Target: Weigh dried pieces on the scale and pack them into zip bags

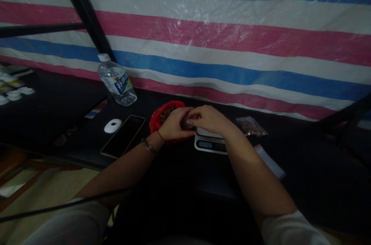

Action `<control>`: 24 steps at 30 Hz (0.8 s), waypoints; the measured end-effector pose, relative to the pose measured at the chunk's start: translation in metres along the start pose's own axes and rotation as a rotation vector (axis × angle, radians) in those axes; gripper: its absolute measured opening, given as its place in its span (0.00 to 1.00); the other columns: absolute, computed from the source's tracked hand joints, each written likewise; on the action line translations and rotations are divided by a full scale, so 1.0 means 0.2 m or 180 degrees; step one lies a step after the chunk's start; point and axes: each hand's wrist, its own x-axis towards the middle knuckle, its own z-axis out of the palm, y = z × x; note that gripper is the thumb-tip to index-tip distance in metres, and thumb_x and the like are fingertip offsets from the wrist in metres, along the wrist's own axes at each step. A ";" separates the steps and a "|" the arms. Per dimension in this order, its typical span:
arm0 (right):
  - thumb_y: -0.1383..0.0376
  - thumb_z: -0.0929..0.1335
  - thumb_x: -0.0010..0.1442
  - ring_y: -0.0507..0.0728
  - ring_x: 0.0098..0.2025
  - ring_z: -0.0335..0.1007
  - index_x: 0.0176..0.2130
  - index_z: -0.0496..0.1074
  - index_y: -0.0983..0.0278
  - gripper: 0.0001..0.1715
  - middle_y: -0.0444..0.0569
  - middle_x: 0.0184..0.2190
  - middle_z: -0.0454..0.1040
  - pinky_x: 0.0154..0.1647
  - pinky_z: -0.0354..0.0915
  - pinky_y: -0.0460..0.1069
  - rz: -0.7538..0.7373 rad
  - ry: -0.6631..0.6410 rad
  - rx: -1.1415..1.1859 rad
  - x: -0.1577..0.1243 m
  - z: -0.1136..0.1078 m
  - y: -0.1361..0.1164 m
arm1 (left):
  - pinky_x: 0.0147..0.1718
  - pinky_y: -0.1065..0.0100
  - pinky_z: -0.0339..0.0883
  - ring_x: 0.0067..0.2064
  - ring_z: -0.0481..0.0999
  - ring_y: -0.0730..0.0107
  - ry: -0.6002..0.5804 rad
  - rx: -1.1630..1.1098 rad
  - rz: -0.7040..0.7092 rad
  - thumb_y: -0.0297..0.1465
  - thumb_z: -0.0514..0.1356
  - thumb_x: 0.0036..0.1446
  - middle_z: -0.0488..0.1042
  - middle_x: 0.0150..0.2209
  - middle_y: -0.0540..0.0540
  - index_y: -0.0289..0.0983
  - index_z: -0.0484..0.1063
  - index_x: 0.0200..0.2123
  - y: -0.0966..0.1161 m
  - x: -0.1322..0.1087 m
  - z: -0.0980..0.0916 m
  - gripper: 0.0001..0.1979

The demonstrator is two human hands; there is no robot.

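Observation:
My left hand (pixel 176 124) is curled round what looks like a small clear plastic bag (pixel 188 121), beside a red bag (pixel 154 122) that holds small brown pieces (pixel 167 112). From the other side my right hand (pixel 207 118) reaches over, its fingers pinched at the small bag's upper edge. Dim light and the fingers hide most of that bag, so its contents cannot be made out. Just below my right hand sits a digital kitchen scale (pixel 211 145), its display facing me and its plate partly covered by my hand and forearm.
A filled zip bag (pixel 251 126) lies right of the scale, with flat clear bags (pixel 270 162) nearer me. To the left are a phone (pixel 123 136), a white round case (pixel 113 125) and a water bottle (pixel 117 80). A striped plastic sheet (pixel 217 40) hangs behind the black table.

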 end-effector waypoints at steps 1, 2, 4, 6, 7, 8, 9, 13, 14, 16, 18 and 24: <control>0.66 0.68 0.55 0.52 0.31 0.72 0.33 0.80 0.63 0.08 0.46 0.30 0.78 0.34 0.62 0.46 -0.0012 -0.0046 0.0012 0.00 0.00 -0.01 | 0.49 0.55 0.64 0.48 0.72 0.54 -0.0010 -0.0099 -0.0106 0.44 0.69 0.42 0.72 0.47 0.39 0.36 0.66 0.50 0.01 0.00 0.01 0.34; 0.66 0.68 0.56 0.52 0.31 0.72 0.34 0.80 0.62 0.09 0.46 0.30 0.78 0.34 0.63 0.46 0.0007 -0.0042 0.0036 -0.01 0.00 -0.01 | 0.46 0.58 0.65 0.44 0.73 0.57 0.0016 -0.0246 -0.0246 0.43 0.68 0.45 0.73 0.44 0.41 0.36 0.67 0.47 0.02 0.00 0.02 0.29; 0.65 0.66 0.59 0.53 0.33 0.73 0.37 0.79 0.62 0.12 0.47 0.32 0.79 0.36 0.64 0.47 0.0088 0.0135 0.0128 -0.02 -0.03 0.01 | 0.39 0.63 0.66 0.39 0.72 0.63 0.0174 -0.0683 -0.0564 0.40 0.66 0.48 0.72 0.38 0.45 0.36 0.67 0.42 0.01 0.00 0.04 0.21; 0.63 0.63 0.62 0.55 0.36 0.74 0.40 0.78 0.63 0.15 0.49 0.35 0.79 0.40 0.66 0.49 0.0211 0.0507 0.0216 -0.04 -0.07 0.06 | 0.35 0.66 0.65 0.35 0.70 0.67 0.0376 -0.1232 -0.0854 0.39 0.65 0.48 0.69 0.34 0.48 0.36 0.65 0.40 -0.01 0.00 0.06 0.20; 0.62 0.63 0.63 0.56 0.39 0.74 0.42 0.78 0.63 0.15 0.50 0.37 0.79 0.42 0.67 0.50 0.0297 0.0711 0.0224 -0.06 -0.09 0.09 | 0.35 0.66 0.64 0.34 0.70 0.69 0.0470 -0.1502 -0.0979 0.39 0.65 0.48 0.68 0.33 0.49 0.36 0.64 0.40 -0.03 0.00 0.06 0.20; 0.60 0.64 0.62 0.57 0.41 0.74 0.44 0.77 0.63 0.16 0.52 0.40 0.78 0.44 0.67 0.52 0.0395 0.0902 0.0193 -0.07 -0.10 0.14 | 0.35 0.67 0.64 0.33 0.69 0.69 0.0560 -0.1741 -0.1087 0.39 0.65 0.48 0.68 0.33 0.49 0.36 0.63 0.40 -0.04 0.00 0.07 0.20; 0.59 0.66 0.61 0.59 0.44 0.74 0.45 0.76 0.64 0.17 0.53 0.42 0.78 0.47 0.67 0.54 0.0503 0.1047 0.0129 -0.09 -0.10 0.18 | 0.35 0.67 0.64 0.34 0.69 0.70 0.0631 -0.1927 -0.1173 0.40 0.65 0.48 0.67 0.33 0.50 0.36 0.63 0.41 -0.05 0.00 0.07 0.21; 0.59 0.75 0.48 0.66 0.54 0.68 0.54 0.70 0.64 0.35 0.58 0.53 0.72 0.56 0.62 0.62 0.0839 0.1123 -0.0158 -0.17 -0.01 0.37 | 0.38 0.66 0.63 0.36 0.69 0.68 0.0605 -0.2136 -0.1315 0.41 0.66 0.46 0.67 0.34 0.49 0.36 0.63 0.44 -0.06 0.00 0.08 0.25; 0.61 0.76 0.46 0.66 0.55 0.67 0.55 0.68 0.65 0.38 0.59 0.53 0.71 0.57 0.62 0.62 0.0890 0.1082 -0.0175 -0.19 0.02 0.41 | 0.38 0.66 0.63 0.36 0.69 0.68 0.0525 -0.2085 -0.1292 0.41 0.67 0.46 0.67 0.35 0.49 0.36 0.64 0.44 -0.06 0.00 0.08 0.25; 0.65 0.75 0.46 0.65 0.53 0.69 0.56 0.67 0.66 0.38 0.59 0.51 0.72 0.56 0.62 0.61 0.0941 0.1044 -0.0170 -0.22 0.08 0.47 | 0.40 0.65 0.63 0.38 0.69 0.67 0.0375 -0.1919 -0.1184 0.41 0.67 0.45 0.68 0.36 0.48 0.36 0.64 0.44 -0.06 0.00 0.08 0.26; 0.67 0.73 0.48 0.63 0.51 0.71 0.53 0.69 0.66 0.33 0.56 0.48 0.74 0.56 0.63 0.59 0.0980 0.1115 -0.0124 -0.24 0.12 0.49 | 0.40 0.65 0.64 0.38 0.70 0.66 0.0248 -0.1757 -0.1049 0.41 0.68 0.44 0.69 0.37 0.47 0.36 0.65 0.43 -0.05 -0.01 0.09 0.26; 0.68 0.71 0.49 0.61 0.49 0.70 0.51 0.71 0.62 0.28 0.53 0.46 0.73 0.54 0.64 0.58 0.0619 0.1637 0.0185 -0.27 0.16 0.47 | 0.35 0.67 0.64 0.34 0.70 0.68 -0.0164 -0.1141 -0.0870 0.42 0.67 0.45 0.70 0.35 0.48 0.36 0.67 0.39 0.03 0.05 0.11 0.22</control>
